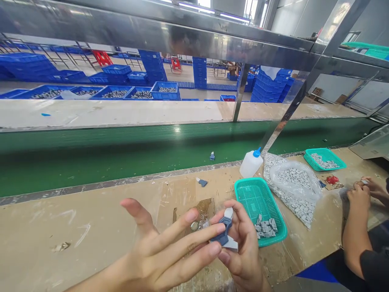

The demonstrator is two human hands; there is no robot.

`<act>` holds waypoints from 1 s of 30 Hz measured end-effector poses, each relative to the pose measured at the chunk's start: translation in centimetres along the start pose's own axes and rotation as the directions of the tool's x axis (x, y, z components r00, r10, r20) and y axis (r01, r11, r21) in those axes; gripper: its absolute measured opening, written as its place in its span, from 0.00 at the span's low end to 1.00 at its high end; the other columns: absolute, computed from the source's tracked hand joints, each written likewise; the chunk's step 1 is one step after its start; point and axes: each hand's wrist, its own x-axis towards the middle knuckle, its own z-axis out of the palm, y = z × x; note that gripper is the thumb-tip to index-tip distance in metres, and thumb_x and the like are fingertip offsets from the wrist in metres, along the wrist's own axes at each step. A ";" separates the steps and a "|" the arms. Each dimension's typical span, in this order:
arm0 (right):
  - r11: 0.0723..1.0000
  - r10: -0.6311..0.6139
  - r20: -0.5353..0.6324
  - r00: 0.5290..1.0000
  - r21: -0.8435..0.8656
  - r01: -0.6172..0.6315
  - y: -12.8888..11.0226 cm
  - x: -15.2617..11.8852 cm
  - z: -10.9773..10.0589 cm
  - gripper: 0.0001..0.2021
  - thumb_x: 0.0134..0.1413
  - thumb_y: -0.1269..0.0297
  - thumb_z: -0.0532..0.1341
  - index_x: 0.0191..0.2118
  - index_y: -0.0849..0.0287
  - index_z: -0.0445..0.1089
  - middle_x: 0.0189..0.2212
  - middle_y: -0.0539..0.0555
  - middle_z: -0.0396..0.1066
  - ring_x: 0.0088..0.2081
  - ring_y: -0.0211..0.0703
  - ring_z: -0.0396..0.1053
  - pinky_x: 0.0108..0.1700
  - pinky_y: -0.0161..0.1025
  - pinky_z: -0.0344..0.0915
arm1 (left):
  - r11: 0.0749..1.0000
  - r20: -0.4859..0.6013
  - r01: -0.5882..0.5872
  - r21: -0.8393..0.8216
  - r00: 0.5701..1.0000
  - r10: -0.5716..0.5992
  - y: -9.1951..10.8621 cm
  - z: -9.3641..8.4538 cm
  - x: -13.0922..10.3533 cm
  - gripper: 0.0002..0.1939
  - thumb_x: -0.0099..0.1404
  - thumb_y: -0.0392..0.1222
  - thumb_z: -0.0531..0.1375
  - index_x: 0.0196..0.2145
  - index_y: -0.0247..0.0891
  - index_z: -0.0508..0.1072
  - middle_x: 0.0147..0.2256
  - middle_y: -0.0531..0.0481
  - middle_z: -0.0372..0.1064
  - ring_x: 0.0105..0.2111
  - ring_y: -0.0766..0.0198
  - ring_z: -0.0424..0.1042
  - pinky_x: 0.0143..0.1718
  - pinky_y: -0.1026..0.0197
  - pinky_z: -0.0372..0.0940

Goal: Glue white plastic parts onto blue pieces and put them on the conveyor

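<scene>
My right hand grips a small dark-blue and light-grey plastic part between thumb and fingers. Spread wide, my left hand reaches in from the left, with its middle fingertips resting on the dark-blue side of that part. Its thumb points up and away. Behind my hands, a bottle cap sits by a shiny, wet-looking patch on the bench. A similar blue and white part lies farther back on the cardboard. Right of my right hand is a green basket with small grey pieces at its near end.
A white squeeze bottle stands behind the basket, beside an open bag of grey pieces. On the green conveyor belt rests another part. A co-worker's hands are at the right, near a second basket. A metal post slants overhead.
</scene>
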 end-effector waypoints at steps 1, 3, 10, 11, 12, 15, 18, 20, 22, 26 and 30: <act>1.000 0.005 0.015 1.000 0.014 -0.006 -0.1 0.1 0.1 0.33 0.40 0.58 0.77 0.53 0.50 0.66 0.40 0.54 0.75 0.39 0.41 0.73 0.40 0.35 0.72 | 1.000 -0.021 0.001 -0.023 1.000 -0.001 0.0 0.1 0.0 0.15 0.66 0.35 0.59 0.49 0.50 0.70 0.48 0.64 0.76 0.70 0.65 0.42 0.72 0.39 0.30; 0.999 0.016 0.043 0.999 0.028 -0.018 -0.4 0.2 0.5 0.30 0.42 0.59 0.76 0.53 0.48 0.68 0.40 0.52 0.75 0.40 0.39 0.72 0.42 0.33 0.71 | 0.998 -0.102 -0.034 -0.050 0.994 0.029 0.0 0.1 0.2 0.17 0.64 0.28 0.57 0.46 0.46 0.71 0.46 0.63 0.78 0.69 0.63 0.45 0.72 0.39 0.33; 0.998 0.014 0.060 0.998 0.062 -0.018 -0.8 0.3 0.8 0.29 0.44 0.60 0.76 0.53 0.47 0.69 0.41 0.51 0.75 0.40 0.36 0.72 0.43 0.31 0.70 | 0.995 -0.022 0.052 -0.087 0.998 -0.055 0.2 -0.8 0.7 0.30 0.59 0.21 0.53 0.54 0.48 0.67 0.38 0.64 0.79 0.70 0.62 0.42 0.64 0.24 0.20; 0.998 0.018 0.059 0.998 0.064 -0.022 -0.8 0.3 0.8 0.29 0.44 0.60 0.76 0.53 0.47 0.69 0.41 0.51 0.75 0.40 0.37 0.72 0.43 0.32 0.70 | 0.993 0.004 0.068 -0.092 0.998 -0.068 0.3 -0.9 0.6 0.31 0.59 0.21 0.53 0.56 0.48 0.65 0.37 0.64 0.79 0.70 0.61 0.42 0.64 0.23 0.19; 0.998 0.022 0.059 0.998 0.065 -0.026 -0.8 0.3 0.8 0.29 0.44 0.59 0.76 0.53 0.48 0.69 0.41 0.51 0.75 0.40 0.37 0.73 0.43 0.32 0.71 | 0.992 0.030 0.082 -0.096 0.996 -0.080 0.3 -1.0 0.5 0.33 0.59 0.21 0.53 0.59 0.48 0.63 0.37 0.63 0.79 0.70 0.61 0.41 0.63 0.23 0.19; 0.998 0.023 0.060 0.998 0.065 -0.027 -0.8 0.3 1.0 0.29 0.43 0.59 0.76 0.53 0.49 0.69 0.41 0.52 0.75 0.41 0.38 0.73 0.43 0.33 0.71 | 0.986 0.066 0.110 -0.124 0.993 -0.103 0.3 -1.2 0.3 0.40 0.59 0.20 0.53 0.65 0.47 0.55 0.37 0.62 0.80 0.70 0.59 0.40 0.63 0.22 0.19; 0.998 0.018 0.063 0.998 0.064 -0.022 -0.7 0.3 1.0 0.30 0.43 0.59 0.76 0.53 0.49 0.69 0.41 0.52 0.76 0.41 0.38 0.73 0.44 0.33 0.71 | 0.977 0.094 0.145 -0.154 0.987 -0.132 0.5 -1.4 0.2 0.47 0.59 0.19 0.53 0.69 0.48 0.43 0.38 0.62 0.79 0.70 0.59 0.39 0.63 0.22 0.20; 0.998 0.011 0.059 0.998 0.066 -0.015 -0.4 0.3 1.0 0.30 0.44 0.60 0.76 0.53 0.49 0.69 0.41 0.53 0.76 0.41 0.38 0.73 0.44 0.33 0.70 | 0.970 0.125 0.181 -0.164 0.979 -0.161 0.7 -1.5 0.1 0.49 0.59 0.19 0.53 0.70 0.48 0.38 0.39 0.61 0.79 0.70 0.59 0.38 0.64 0.23 0.20; 0.997 -0.016 0.047 0.999 0.080 0.012 0.0 0.3 0.9 0.30 0.44 0.60 0.76 0.54 0.49 0.69 0.41 0.53 0.76 0.41 0.39 0.73 0.43 0.33 0.70 | 0.963 0.154 0.212 -0.167 0.970 -0.187 0.9 -1.5 0.1 0.49 0.60 0.20 0.53 0.71 0.49 0.36 0.40 0.61 0.79 0.70 0.59 0.37 0.64 0.23 0.20; 0.997 0.031 -0.009 0.999 0.078 -0.030 0.3 0.4 0.8 0.30 0.41 0.60 0.76 0.53 0.50 0.69 0.40 0.54 0.75 0.40 0.42 0.73 0.41 0.36 0.71 | 0.951 0.203 0.252 -0.179 0.955 -0.215 0.8 -1.4 0.1 0.48 0.63 0.22 0.52 0.71 0.52 0.33 0.41 0.61 0.79 0.70 0.58 0.37 0.63 0.23 0.18; 0.979 0.197 -0.164 0.967 0.091 -0.184 0.1 1.6 0.1 0.28 0.37 0.61 0.76 0.49 0.53 0.73 0.38 0.52 0.73 0.35 0.43 0.71 0.37 0.39 0.71 | 0.886 0.488 0.373 -0.275 0.848 -0.206 -0.3 -1.4 0.3 0.41 0.70 0.32 0.52 0.71 0.49 0.34 0.59 0.50 0.67 0.69 0.52 0.44 0.69 0.30 0.31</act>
